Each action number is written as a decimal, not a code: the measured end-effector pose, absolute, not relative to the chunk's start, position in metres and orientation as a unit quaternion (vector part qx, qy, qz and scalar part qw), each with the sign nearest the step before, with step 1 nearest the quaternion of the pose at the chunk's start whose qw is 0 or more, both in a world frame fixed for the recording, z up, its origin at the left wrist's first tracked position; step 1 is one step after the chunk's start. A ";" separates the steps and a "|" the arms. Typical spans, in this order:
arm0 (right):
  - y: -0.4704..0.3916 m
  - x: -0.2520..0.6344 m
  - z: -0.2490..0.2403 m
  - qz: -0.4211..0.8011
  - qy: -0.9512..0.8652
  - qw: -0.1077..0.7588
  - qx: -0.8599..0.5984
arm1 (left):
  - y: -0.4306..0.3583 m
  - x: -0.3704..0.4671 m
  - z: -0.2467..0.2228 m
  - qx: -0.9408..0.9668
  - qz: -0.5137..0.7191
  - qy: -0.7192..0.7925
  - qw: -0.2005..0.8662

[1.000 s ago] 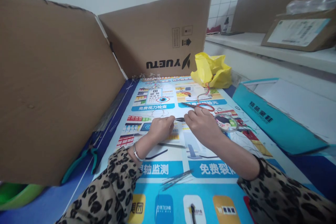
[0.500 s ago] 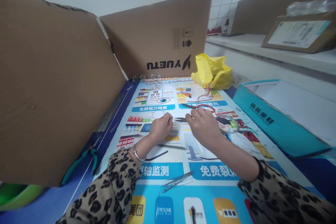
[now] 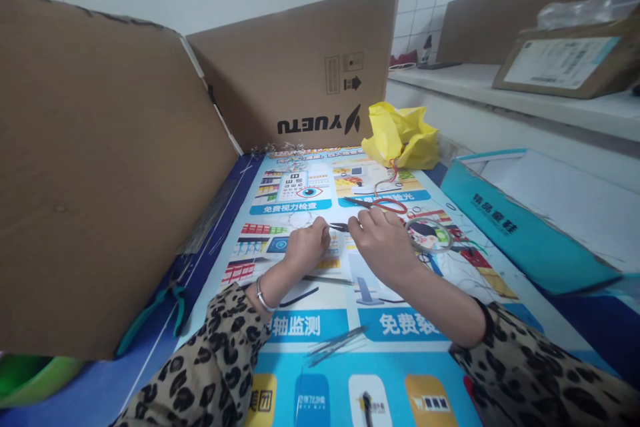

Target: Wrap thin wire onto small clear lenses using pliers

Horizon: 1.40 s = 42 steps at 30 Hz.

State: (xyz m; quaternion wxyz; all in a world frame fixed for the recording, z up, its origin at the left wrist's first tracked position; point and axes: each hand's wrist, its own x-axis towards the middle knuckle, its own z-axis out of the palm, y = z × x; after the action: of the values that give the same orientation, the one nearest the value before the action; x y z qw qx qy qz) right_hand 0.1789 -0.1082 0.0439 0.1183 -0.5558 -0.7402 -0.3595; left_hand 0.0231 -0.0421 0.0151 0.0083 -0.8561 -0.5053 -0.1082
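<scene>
My right hand (image 3: 385,247) is closed round needle-nose pliers (image 3: 340,227), whose dark jaws point left. At their tip is my left hand (image 3: 307,250), its thumb and fingers pinched together. What it holds is too small to make out. Just beyond my right hand lie red-handled scissors (image 3: 391,206) with dark blades. A round clear coil or ring (image 3: 451,240) rests to the right of that hand. Thin metal wires (image 3: 330,279) lie below my hands, and another loose bunch of wires (image 3: 337,345) is nearer to me.
Teal-handled pliers (image 3: 145,320) lie at the left beside a cardboard panel (image 3: 100,180). A yellow bag (image 3: 400,137) and small wire pieces (image 3: 285,150) sit at the back. On the right is a teal box (image 3: 520,227); a green bowl (image 3: 45,380) is at lower left.
Both hands stay in nearly the same place, the pliers' tip still close to my left fingers. The view has shifted slightly.
</scene>
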 end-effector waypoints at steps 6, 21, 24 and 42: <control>-0.110 0.176 0.044 -0.373 -0.739 0.124 -0.547 | -0.043 0.024 0.014 -0.841 -0.146 -0.517 -0.058; -0.109 0.183 0.042 -0.395 -0.752 0.106 -0.516 | -0.037 0.018 0.013 -0.845 -0.201 -0.472 -0.150; -0.109 0.184 0.042 -0.388 -0.755 0.103 -0.519 | -0.035 0.018 0.013 -0.854 -0.199 -0.458 -0.148; -0.107 0.188 0.041 -0.323 -0.771 0.115 -0.537 | -0.029 0.012 0.009 -0.873 -0.207 -0.406 -0.172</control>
State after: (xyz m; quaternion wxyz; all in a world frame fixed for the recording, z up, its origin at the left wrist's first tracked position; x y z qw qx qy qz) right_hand 0.1882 -0.1068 0.0410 0.1155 -0.5370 -0.7706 -0.3231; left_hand 0.0116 -0.0285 0.0092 -0.1723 -0.8733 -0.4059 -0.2071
